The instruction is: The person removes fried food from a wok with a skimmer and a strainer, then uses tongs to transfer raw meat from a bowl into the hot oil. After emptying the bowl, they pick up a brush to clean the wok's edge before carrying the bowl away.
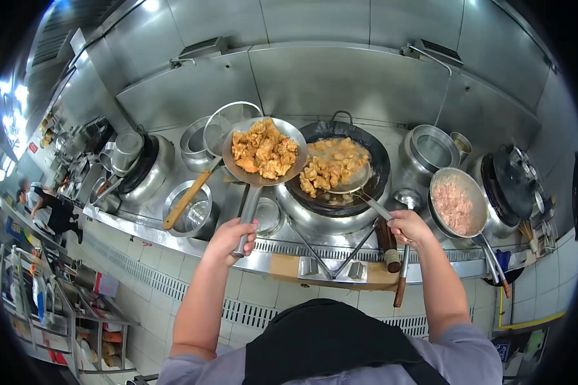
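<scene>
I see the left grip [234, 240] wrapped round a long-handled steel pan [242, 174], golden fried pieces [263, 151] heaped inside, beyond that grip; the right grip [410, 228] clasps a skimmer [377, 206] reaching into the wok [380, 157] ahead.

Left hand [233, 240], right hand [410, 228] clenched — arms [198, 307] extended forward.

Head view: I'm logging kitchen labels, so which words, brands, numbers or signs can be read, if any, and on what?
None can be read.
Small red square, far left: too small to read.
Dark panel, lower right: pale marks, too blurred.
Left held handle, right held handle: no lettering visible.
</scene>
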`<act>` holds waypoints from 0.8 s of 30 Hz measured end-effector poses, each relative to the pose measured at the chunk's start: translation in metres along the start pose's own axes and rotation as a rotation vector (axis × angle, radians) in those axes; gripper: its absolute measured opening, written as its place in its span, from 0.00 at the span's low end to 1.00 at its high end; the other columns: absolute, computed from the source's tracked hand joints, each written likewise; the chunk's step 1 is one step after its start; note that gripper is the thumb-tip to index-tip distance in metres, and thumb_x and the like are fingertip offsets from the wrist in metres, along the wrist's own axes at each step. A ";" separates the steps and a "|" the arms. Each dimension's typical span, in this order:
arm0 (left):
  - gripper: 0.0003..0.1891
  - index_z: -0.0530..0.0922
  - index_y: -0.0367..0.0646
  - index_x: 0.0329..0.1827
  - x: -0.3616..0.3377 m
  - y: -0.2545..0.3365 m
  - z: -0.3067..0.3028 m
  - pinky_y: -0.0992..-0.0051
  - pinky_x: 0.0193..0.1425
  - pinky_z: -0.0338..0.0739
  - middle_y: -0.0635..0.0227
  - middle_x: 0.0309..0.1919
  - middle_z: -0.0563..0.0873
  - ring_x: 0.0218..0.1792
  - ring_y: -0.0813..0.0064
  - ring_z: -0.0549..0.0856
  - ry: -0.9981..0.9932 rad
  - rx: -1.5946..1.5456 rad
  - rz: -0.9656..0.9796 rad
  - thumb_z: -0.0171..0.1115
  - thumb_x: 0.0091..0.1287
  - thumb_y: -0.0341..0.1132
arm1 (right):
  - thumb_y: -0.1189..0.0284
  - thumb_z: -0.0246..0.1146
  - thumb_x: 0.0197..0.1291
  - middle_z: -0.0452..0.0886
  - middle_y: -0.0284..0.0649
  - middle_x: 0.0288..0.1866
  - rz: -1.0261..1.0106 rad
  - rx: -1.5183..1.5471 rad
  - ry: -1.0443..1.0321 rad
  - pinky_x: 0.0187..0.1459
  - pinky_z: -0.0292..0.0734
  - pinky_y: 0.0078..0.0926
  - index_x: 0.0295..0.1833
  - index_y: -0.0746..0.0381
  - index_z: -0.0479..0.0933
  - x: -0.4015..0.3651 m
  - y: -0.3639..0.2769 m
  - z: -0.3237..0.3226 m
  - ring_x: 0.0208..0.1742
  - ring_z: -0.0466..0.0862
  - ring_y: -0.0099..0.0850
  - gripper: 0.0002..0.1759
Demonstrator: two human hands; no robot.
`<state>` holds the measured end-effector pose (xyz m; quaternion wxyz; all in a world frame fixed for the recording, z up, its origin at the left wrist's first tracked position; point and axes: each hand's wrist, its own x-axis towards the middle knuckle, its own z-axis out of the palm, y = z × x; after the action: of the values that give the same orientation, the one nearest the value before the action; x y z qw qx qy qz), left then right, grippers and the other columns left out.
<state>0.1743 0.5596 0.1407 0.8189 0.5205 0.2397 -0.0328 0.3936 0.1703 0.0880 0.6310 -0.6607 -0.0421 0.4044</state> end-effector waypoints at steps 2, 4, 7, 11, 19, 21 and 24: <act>0.10 0.70 0.37 0.45 -0.001 -0.007 -0.004 0.80 0.18 0.66 0.70 0.22 0.75 0.16 0.80 0.73 0.014 -0.006 -0.024 0.59 0.62 0.28 | 0.80 0.56 0.58 0.66 0.30 0.16 -0.019 0.021 0.035 0.13 0.52 0.20 0.48 0.69 0.71 -0.020 -0.002 0.000 0.09 0.61 0.19 0.12; 0.09 0.71 0.38 0.42 -0.001 -0.011 -0.005 0.79 0.18 0.66 0.70 0.22 0.75 0.16 0.80 0.73 0.042 0.024 -0.046 0.60 0.62 0.29 | 0.80 0.56 0.57 0.66 0.30 0.16 -0.031 0.005 0.070 0.13 0.52 0.19 0.50 0.69 0.71 -0.032 -0.004 -0.002 0.09 0.61 0.19 0.13; 0.08 0.71 0.39 0.40 0.007 -0.019 -0.004 0.79 0.18 0.67 0.71 0.22 0.75 0.17 0.80 0.74 0.071 0.034 -0.077 0.60 0.62 0.29 | 0.79 0.56 0.57 0.67 0.30 0.17 -0.042 -0.013 0.102 0.13 0.53 0.20 0.53 0.71 0.69 -0.045 -0.009 -0.013 0.10 0.62 0.19 0.18; 0.08 0.70 0.38 0.41 0.024 -0.029 0.005 0.79 0.17 0.65 0.70 0.21 0.75 0.16 0.80 0.72 0.061 0.061 -0.093 0.59 0.63 0.27 | 0.80 0.56 0.57 0.68 0.31 0.17 -0.086 -0.098 0.163 0.13 0.54 0.19 0.65 0.76 0.62 -0.068 -0.024 -0.020 0.10 0.62 0.20 0.29; 0.05 0.72 0.39 0.31 0.094 -0.046 0.079 0.74 0.18 0.69 0.70 0.19 0.75 0.16 0.78 0.73 -0.017 0.146 -0.132 0.60 0.62 0.28 | 0.81 0.57 0.55 0.76 0.43 0.20 -0.287 -0.578 0.415 0.16 0.65 0.27 0.51 0.73 0.74 -0.077 -0.059 0.000 0.14 0.74 0.29 0.17; 0.06 0.72 0.39 0.29 0.112 -0.045 0.112 0.74 0.19 0.70 0.69 0.19 0.75 0.17 0.77 0.73 -0.054 0.131 -0.124 0.59 0.63 0.28 | 0.79 0.53 0.58 0.82 0.54 0.26 -0.648 -1.305 0.598 0.25 0.77 0.35 0.50 0.73 0.73 -0.051 -0.039 0.012 0.24 0.84 0.41 0.14; 0.05 0.72 0.38 0.29 0.139 -0.047 0.149 0.74 0.18 0.71 0.69 0.19 0.74 0.17 0.76 0.75 -0.054 0.130 -0.145 0.57 0.62 0.26 | 0.75 0.51 0.61 0.83 0.56 0.31 -0.320 -1.541 0.724 0.33 0.82 0.38 0.53 0.76 0.69 -0.037 -0.020 0.079 0.32 0.86 0.47 0.18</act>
<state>0.3359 0.4364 0.0935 0.7850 0.5526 0.2522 -0.1216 0.3314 0.2171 0.1326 0.0310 -0.9785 -0.1932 -0.0658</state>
